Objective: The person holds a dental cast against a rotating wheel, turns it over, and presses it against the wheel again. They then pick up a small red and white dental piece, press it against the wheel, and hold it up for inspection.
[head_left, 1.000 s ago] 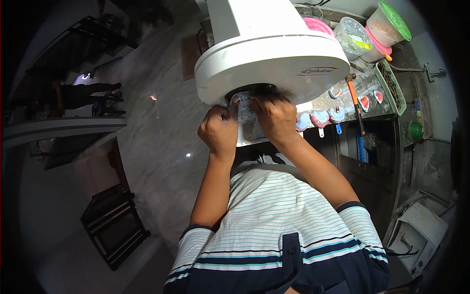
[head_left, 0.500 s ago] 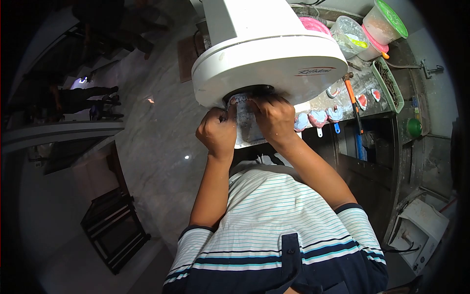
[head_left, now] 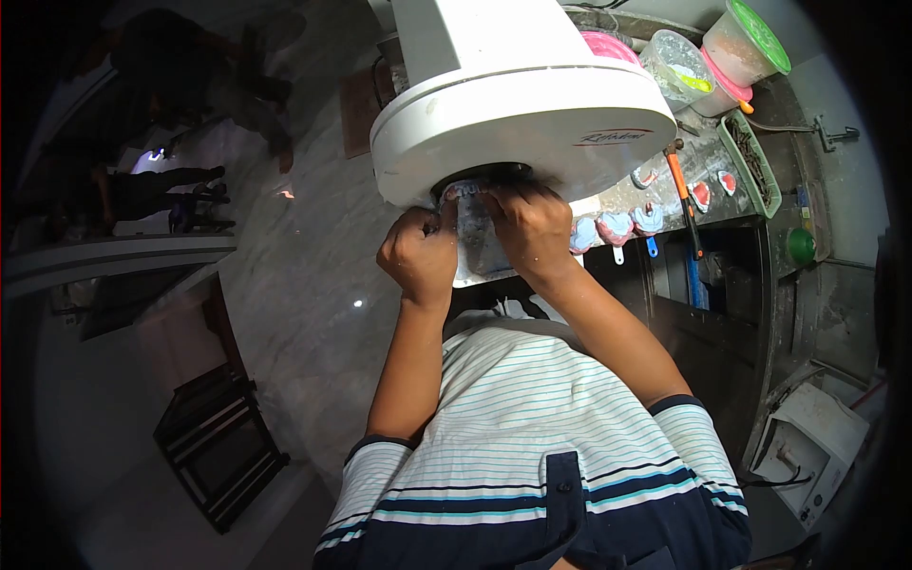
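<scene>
Bench point(head_left: 714, 158) carries white machine point(head_left: 513, 104), tubs point(head_left: 750, 40), hammer point(head_left: 686, 204), casts point(head_left: 617, 226).

My left hand point(head_left: 418, 255) and right hand point(head_left: 532, 228) sit side by side under the trimming machine point(head_left: 518, 104), the dental cast point(head_left: 472, 228) between them, and more casts point(head_left: 617, 226) lie on the bench point(head_left: 714, 142) to my right, beside a hammer point(head_left: 682, 195).

Dim overall, fisheye warp, black vignette at corners. Bright light on white machine point(head_left: 518, 104); left side murky, maybe blurred.
</scene>
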